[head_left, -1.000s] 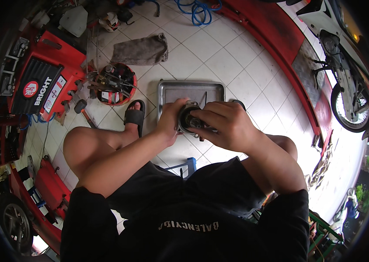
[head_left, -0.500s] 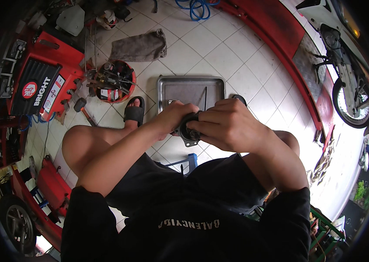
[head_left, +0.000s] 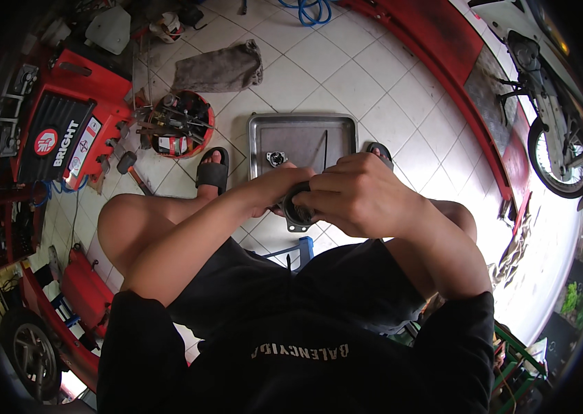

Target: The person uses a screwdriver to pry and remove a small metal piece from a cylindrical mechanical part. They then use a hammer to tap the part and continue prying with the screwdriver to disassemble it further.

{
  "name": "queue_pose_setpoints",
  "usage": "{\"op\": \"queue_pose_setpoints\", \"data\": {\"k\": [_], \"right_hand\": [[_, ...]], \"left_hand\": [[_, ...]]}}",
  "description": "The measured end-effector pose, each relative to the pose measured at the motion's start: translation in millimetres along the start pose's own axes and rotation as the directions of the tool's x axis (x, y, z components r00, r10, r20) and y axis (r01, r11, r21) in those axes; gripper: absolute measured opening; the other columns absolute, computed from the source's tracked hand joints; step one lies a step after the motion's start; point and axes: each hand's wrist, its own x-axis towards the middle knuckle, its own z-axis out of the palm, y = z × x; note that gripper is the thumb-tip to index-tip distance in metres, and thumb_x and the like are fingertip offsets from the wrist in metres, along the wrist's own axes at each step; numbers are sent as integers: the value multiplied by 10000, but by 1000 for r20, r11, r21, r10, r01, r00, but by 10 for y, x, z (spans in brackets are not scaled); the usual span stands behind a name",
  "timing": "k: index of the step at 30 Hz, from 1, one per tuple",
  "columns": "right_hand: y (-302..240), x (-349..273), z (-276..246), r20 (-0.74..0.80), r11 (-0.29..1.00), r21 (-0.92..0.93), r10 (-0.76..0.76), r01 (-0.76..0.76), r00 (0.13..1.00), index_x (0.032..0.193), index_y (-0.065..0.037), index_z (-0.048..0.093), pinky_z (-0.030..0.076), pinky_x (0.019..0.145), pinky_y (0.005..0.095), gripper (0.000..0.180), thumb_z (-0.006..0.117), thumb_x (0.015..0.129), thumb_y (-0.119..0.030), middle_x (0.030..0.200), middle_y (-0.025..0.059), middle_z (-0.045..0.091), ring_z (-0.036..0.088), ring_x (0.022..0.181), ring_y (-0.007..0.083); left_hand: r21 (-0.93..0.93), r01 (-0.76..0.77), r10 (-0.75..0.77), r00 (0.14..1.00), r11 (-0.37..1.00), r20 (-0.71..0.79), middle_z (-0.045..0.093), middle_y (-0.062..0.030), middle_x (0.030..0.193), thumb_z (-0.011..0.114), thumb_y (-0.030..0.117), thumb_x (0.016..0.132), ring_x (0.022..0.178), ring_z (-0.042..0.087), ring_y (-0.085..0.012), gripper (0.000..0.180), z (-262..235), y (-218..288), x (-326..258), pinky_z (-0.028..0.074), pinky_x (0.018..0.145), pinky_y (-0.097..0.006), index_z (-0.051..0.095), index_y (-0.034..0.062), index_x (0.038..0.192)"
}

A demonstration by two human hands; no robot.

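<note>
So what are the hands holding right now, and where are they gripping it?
Both hold a small dark round metal part above the lap: the left hand grips its left side, the right hand covers its top and right side.

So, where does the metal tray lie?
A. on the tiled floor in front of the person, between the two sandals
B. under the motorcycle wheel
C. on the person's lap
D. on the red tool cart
A: the metal tray rests flat on the white floor tiles, just beyond both hands, with one black sandal on its left and the other at its right corner.
</note>
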Motion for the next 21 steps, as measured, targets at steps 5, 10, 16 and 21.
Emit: {"op": "queue_pose_setpoints", "data": {"k": [5,10,16,21], "right_hand": [[45,-20,-45,-118,995,-31,89,-93,989,1123,-48,700,526,628,403,367,756,777,-155,817,89,652,661,704,300],[42,29,-169,-155,976,49,216,-211,964,1309,-62,629,550,699,421,644,838,715,-197,992,131,664,669,837,339],[43,89,-6,-235,974,26,225,-226,946,1454,5,480,515,961,446,1000,933,587,-206,1348,199,555,595,1166,379],[51,107,99,-258,974,-9,215,-225,942,1415,-3,518,518,956,450,949,935,588,-205,1310,192,589,614,1135,378]], "left_hand": [[-421,-104,39,986,901,-160,701,-33,803,428,470,1011,546,619,-76,408,163,37,20,325,372,-222,640,125,961],[-557,-318,235,948,767,-217,707,-28,800,316,532,1045,565,637,-93,508,69,52,-50,308,367,-208,634,137,1063],[-599,-393,207,911,698,-356,697,-22,1005,418,477,1016,882,715,-138,439,130,223,-185,603,704,-307,644,122,1142],[-500,-430,280,894,752,-349,690,-40,948,448,315,1013,845,718,-135,325,172,259,-200,616,717,-297,640,64,1089]]}}
